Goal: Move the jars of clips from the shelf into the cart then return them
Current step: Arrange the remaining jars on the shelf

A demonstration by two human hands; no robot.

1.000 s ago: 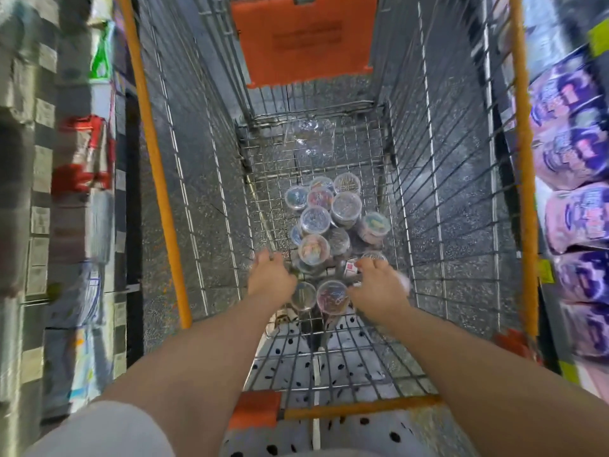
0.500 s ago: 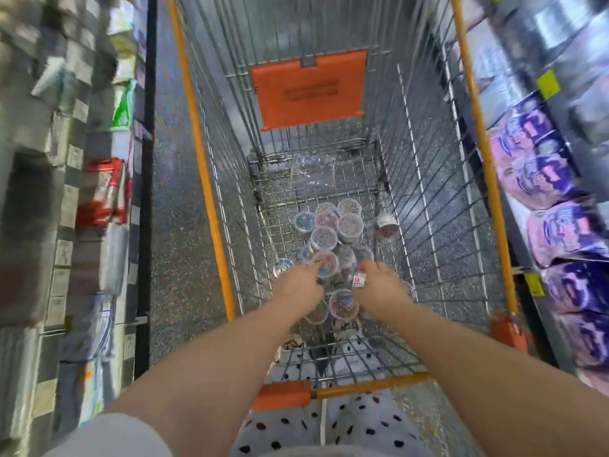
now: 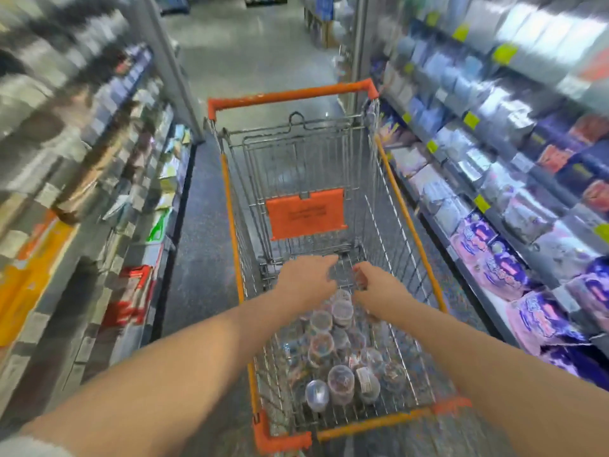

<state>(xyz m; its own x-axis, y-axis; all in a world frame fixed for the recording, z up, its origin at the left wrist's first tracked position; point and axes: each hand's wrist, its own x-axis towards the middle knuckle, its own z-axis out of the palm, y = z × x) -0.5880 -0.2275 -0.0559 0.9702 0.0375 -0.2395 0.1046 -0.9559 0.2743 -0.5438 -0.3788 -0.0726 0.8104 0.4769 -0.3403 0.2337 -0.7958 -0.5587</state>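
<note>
Several clear round jars of clips [image 3: 341,384] lie heaped on the wire floor at the near end of the orange-rimmed cart [image 3: 400,212]. Both my arms reach in over the near rim. My left hand [image 3: 306,280] hovers above the heap with its back toward me and its fingers pointing forward; whatever is under its palm is hidden. My right hand [image 3: 380,286] is beside it, fingers and thumb curled round a small jar of clips [image 3: 361,279] that shows blurred at its fingertips. The whole view is motion-blurred.
An orange flap [image 3: 306,214] hangs at the cart's far end under the orange handle bar [image 3: 290,94]. Stocked shelves [image 3: 108,179] line the left of the aisle. Shelves with purple and pink packs [image 3: 501,265] run along the right. Speckled floor continues ahead.
My head has tilted up, so the aisle and the whole cart now show. Both hands have risen from the heap of jars, the right one carrying a jar.
</note>
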